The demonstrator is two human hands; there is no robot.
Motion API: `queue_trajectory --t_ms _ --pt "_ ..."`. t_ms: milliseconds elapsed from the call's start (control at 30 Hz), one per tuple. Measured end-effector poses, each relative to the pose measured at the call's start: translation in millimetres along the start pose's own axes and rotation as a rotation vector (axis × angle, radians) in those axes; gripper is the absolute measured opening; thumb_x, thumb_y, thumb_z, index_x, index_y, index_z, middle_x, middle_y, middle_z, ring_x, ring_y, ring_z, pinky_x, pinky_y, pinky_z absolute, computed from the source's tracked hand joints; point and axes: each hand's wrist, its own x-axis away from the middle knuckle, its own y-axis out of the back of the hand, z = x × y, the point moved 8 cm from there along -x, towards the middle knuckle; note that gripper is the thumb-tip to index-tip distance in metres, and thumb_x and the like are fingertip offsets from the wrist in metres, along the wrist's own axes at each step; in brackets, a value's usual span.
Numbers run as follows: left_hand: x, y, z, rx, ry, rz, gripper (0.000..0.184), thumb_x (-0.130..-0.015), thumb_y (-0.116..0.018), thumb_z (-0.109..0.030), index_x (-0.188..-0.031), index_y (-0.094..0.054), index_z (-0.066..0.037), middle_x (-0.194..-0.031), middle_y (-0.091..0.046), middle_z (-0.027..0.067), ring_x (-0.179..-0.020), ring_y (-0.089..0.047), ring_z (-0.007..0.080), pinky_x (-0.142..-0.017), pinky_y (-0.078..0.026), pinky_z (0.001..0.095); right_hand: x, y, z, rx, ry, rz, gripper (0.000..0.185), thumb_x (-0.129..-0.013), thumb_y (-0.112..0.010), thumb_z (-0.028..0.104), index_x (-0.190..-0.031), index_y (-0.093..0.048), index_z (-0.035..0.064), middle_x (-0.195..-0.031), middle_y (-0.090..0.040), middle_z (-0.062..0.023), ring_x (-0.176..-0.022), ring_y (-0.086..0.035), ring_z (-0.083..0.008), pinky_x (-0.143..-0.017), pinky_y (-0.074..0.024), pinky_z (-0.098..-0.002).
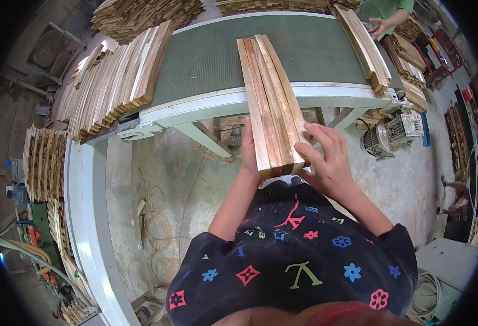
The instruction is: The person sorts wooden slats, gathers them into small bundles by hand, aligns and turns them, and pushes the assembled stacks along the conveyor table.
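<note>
A bundle of several long wooden strips point(274, 114) lies side by side in front of me, its near end held out over the belt's edge. The far part of the bundle is over the green conveyor belt point(206, 60). My left hand point(249, 149) presses against the bundle's left side, most of its fingers hidden by the wood. On the right side, my right hand point(328, 160) grips the near end with bent fingers, the thumb partly out of sight underneath. One strip looks more reddish than the others.
A long row of wooden strips point(117, 81) stands on the left by the belt. More strips point(363, 49) lie at the belt's right end, near another person's hand point(379, 27). A white metal frame point(195, 106) runs along the belt; a motor point(380, 138) sits below right.
</note>
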Motion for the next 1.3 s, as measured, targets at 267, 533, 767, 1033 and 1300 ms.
queue_trajectory --t_ms 267,533,767,1033,1300 --pt "2.9 38.8 29.3 0.159 -0.045 -0.075 0.098 -0.087 -0.039 -0.079 -0.15 -0.031 -0.004 -0.138 -0.049 0.0244 -0.121 -0.053 0.0433 -0.104 -0.044 0.0566 31.8 30.8 23.9 0.139 0.357 -0.207 0.047 -0.071 -0.083 0.032 -0.113 -0.063 0.0304 -0.132 -0.052 -0.003 -0.125 -0.05 -0.0305 -0.107 -0.0321 -0.0504" --pt "13.3 104.8 39.1 0.099 -0.104 -0.321 0.096 -0.088 -0.037 -0.079 -0.148 -0.036 -0.004 -0.13 -0.055 0.0261 -0.115 -0.06 0.0371 -0.097 -0.051 0.051 -2.6 20.3 -0.7 0.043 0.26 -0.076 0.062 -0.069 -0.086 0.042 -0.119 -0.062 0.0135 -0.125 -0.062 -0.0093 -0.122 -0.054 -0.0332 -0.112 -0.0235 -0.0528" --pt "11.8 150.2 45.0 -0.017 -0.07 -0.35 0.092 -0.087 -0.045 -0.076 -0.147 -0.041 -0.006 -0.124 -0.061 0.0187 -0.109 -0.063 0.0343 -0.093 -0.054 0.0487 -40.2 150.4 -129.0 -1.07 0.004 -1.031 0.059 -0.096 -0.058 0.04 -0.133 -0.048 -0.0061 -0.11 -0.057 -0.0138 -0.098 -0.059 -0.0264 -0.088 -0.0477 -0.0373" --pt "6.1 122.4 37.7 0.084 0.006 -0.026 0.105 -0.081 -0.046 -0.083 -0.148 -0.035 -0.003 -0.126 -0.056 0.0207 -0.113 -0.06 0.0342 -0.097 -0.051 0.0459 -125.5 78.9 -177.7 -1.673 -0.13 -0.413 0.052 -0.102 -0.052 0.035 -0.138 -0.045 -0.0015 -0.096 -0.056 -0.0063 -0.084 -0.057 -0.0161 -0.08 -0.0488 -0.03" --pt "12.5 134.8 25.6 -0.013 -0.094 -0.274 0.083 -0.093 -0.045 -0.067 -0.149 -0.038 -0.008 -0.141 -0.053 0.0172 -0.124 -0.056 0.032 -0.106 -0.046 0.0468 2.3 -141.2 -111.7 -0.599 -0.692 0.152 0.046 -0.097 -0.057 0.037 -0.122 -0.063 -0.0016 -0.102 -0.07 -0.0171 -0.089 -0.067 -0.0238 -0.085 -0.0506 -0.0344"
